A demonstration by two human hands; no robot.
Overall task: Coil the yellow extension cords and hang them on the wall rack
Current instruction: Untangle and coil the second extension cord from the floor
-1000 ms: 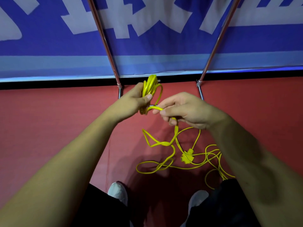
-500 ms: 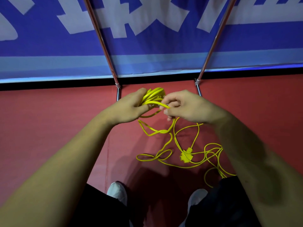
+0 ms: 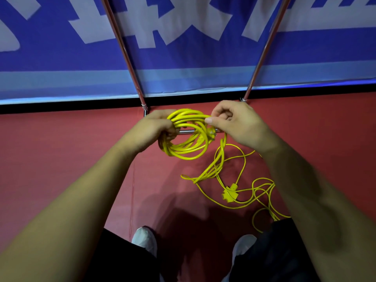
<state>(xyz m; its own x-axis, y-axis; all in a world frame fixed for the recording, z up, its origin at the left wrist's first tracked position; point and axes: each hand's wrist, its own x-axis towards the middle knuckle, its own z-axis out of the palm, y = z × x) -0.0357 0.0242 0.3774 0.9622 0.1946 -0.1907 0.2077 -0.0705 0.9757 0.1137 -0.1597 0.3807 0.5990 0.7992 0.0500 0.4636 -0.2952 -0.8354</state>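
A coil of yellow extension cord (image 3: 187,148) with several loops hangs in front of me. My left hand (image 3: 156,129) grips the coil's left side. My right hand (image 3: 236,123) pinches a strand at the coil's upper right. From there the cord drops to the red floor, where loose yellow cord (image 3: 215,171) lies tangled. A yellow multi-way socket (image 3: 230,193) sits among it. The rack's two slanted metal poles (image 3: 124,49) rise against the blue banner, and its low crossbar (image 3: 186,131) runs behind the coil.
A blue banner with white characters (image 3: 183,37) covers the wall ahead. The red floor mat (image 3: 61,149) spreads left and right. My two white shoes (image 3: 145,240) stand at the bottom, with more loose cord by my right leg (image 3: 262,218).
The coil has tipped from upright to lying flatter and wider. My right hand rose and laid another loop on it. The loose cord on the floor has been drawn in toward me.
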